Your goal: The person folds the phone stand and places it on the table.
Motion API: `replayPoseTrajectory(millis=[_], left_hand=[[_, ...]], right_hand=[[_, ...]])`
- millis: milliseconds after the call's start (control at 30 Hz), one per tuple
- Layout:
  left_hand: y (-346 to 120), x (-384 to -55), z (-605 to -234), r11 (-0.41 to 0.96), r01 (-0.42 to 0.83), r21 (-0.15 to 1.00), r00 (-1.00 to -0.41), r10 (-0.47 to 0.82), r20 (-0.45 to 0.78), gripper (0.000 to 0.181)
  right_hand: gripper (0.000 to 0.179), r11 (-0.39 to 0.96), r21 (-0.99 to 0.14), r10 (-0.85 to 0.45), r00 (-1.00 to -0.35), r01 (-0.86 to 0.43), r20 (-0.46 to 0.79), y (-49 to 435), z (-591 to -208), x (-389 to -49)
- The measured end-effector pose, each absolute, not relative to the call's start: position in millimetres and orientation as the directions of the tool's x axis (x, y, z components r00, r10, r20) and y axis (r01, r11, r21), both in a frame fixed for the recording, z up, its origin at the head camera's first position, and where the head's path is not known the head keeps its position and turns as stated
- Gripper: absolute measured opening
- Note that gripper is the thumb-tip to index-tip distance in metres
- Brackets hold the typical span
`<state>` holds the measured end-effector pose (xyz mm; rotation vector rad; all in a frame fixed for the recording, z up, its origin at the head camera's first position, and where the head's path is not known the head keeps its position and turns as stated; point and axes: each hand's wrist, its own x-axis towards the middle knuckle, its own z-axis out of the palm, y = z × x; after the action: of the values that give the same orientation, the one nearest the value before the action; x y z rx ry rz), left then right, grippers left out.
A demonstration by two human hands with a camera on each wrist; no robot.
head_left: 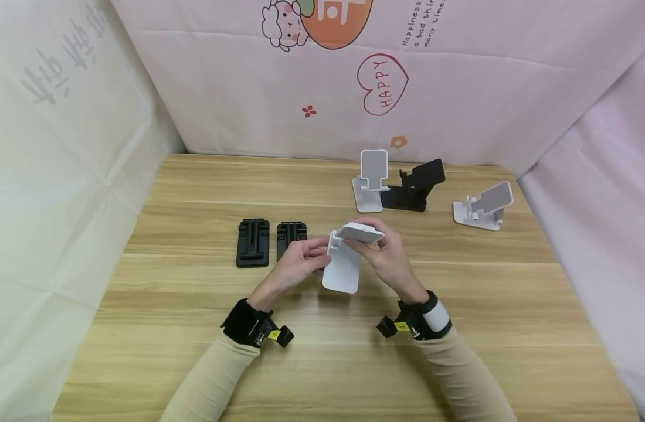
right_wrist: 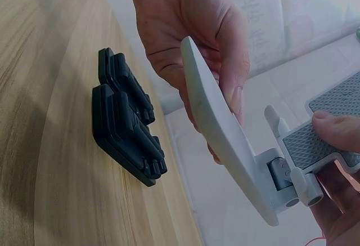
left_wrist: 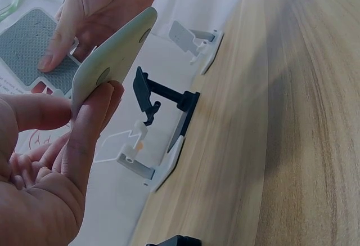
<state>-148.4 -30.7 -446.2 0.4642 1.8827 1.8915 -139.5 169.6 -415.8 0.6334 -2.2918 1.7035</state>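
Both hands hold a white folding phone stand (head_left: 342,269) above the table, its grey-padded plate tilted up from the base. My left hand (head_left: 298,261) pinches the edge of the base between thumb and fingers. The right hand (head_left: 390,258) grips the padded plate (right_wrist: 337,99), thumb on the grey pad and fingers behind it. In the left wrist view the underside of the base shows round feet (left_wrist: 103,76). Closest to the left hand lie two folded black phone stands (head_left: 253,243), one partly hidden behind that hand.
At the back stand an unfolded white stand (head_left: 374,170) and an unfolded black stand (head_left: 423,176) side by side. Another white stand (head_left: 483,205) stands farther right. They rest on a wooden table (head_left: 196,351) backed by a printed white cloth (head_left: 238,88).
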Motion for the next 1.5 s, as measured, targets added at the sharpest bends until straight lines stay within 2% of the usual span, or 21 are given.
replayPoseTrajectory(millis=[467,633,833,1033,1167,1333,1500], left_hand=[[-29.7,-146.9,-445.9,0.032,-0.066,0.997,-0.859,0.506,-0.073,0.044],[-29.0,-148.3,-447.8,0.045,-0.049,0.998,-0.87,0.489,-0.065,0.046],[-26.9,-154.7,-468.2,0.082,-0.024,0.996,-0.906,0.419,-0.056,0.046],[-26.2,-155.6,-475.6,0.138,0.0,0.99,-0.95,0.308,-0.043,0.047],[-26.3,-155.5,-478.0,0.172,0.044,0.984,-0.966,0.26,-0.002,0.047],[-26.5,-155.3,-478.6,0.19,0.085,0.978,-0.971,0.235,0.039,0.045],[-26.8,-155.1,-479.2,0.209,0.104,0.972,-0.978,0.2,0.062,0.043]], right_hand=[[0.031,0.242,-0.85,-0.177,-0.882,-0.469,0.437,168.0,-417.0,-138.9],[0.032,0.187,-0.856,-0.203,-0.872,-0.482,0.446,170.0,-419.9,-140.5],[0.034,0.102,-0.854,-0.224,-0.848,-0.51,0.48,172.6,-421.6,-142.0],[0.041,0.113,-0.824,-0.192,-0.826,-0.556,0.531,172.9,-416.2,-141.3],[0.039,0.233,-0.747,-0.156,-0.783,-0.622,0.603,170.5,-409.3,-139.3],[0.033,0.407,-0.576,-0.129,-0.669,-0.709,0.732,168.0,-406.9,-138.6],[0.025,0.489,-0.458,-0.145,-0.587,-0.742,0.796,171.9,-419.7,-143.5]])
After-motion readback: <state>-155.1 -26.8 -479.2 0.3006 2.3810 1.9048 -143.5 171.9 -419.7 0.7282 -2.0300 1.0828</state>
